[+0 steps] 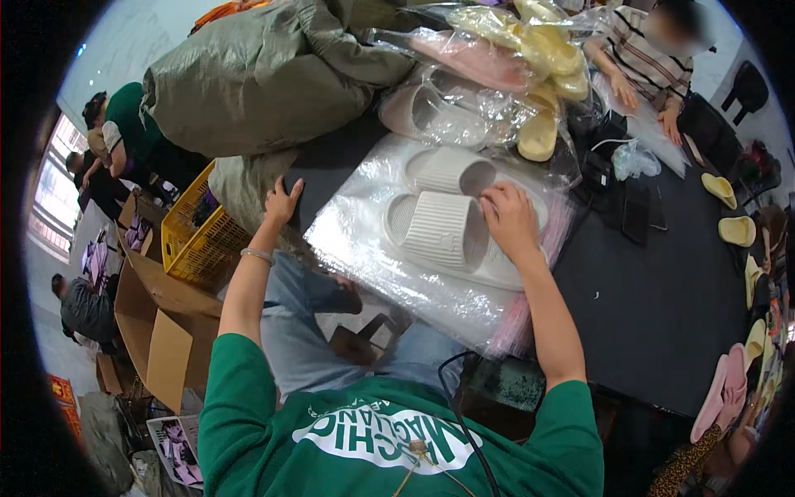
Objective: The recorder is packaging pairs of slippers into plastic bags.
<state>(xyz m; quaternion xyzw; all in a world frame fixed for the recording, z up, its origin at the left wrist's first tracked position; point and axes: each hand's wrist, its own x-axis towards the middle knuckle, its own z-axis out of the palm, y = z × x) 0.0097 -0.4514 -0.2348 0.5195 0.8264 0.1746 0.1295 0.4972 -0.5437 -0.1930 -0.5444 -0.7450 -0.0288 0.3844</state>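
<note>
A pair of light grey ribbed slide slippers lies side by side on a stack of clear plastic bags (356, 219) in front of me. The nearer slipper (443, 228) shows its broad strap towards the left; the farther slipper (451, 170) lies just beyond it. My right hand (509, 217) is at the slippers' heel side, with its bent fingers closed at the farther slipper near its strap opening. Its fingertips are partly hidden. My left hand (283, 201) rests on the black table's (327, 161) left edge, thumb and fingers apart, holding nothing.
Bagged slippers in grey, pink and yellow (538, 124) are heaped beyond the stack. A large olive sack (257, 79) bulges at the far left, above a yellow crate (186, 228) and cardboard box (170, 352). Loose slippers (737, 232) line the right edge. A co-worker (642, 54) sits far right.
</note>
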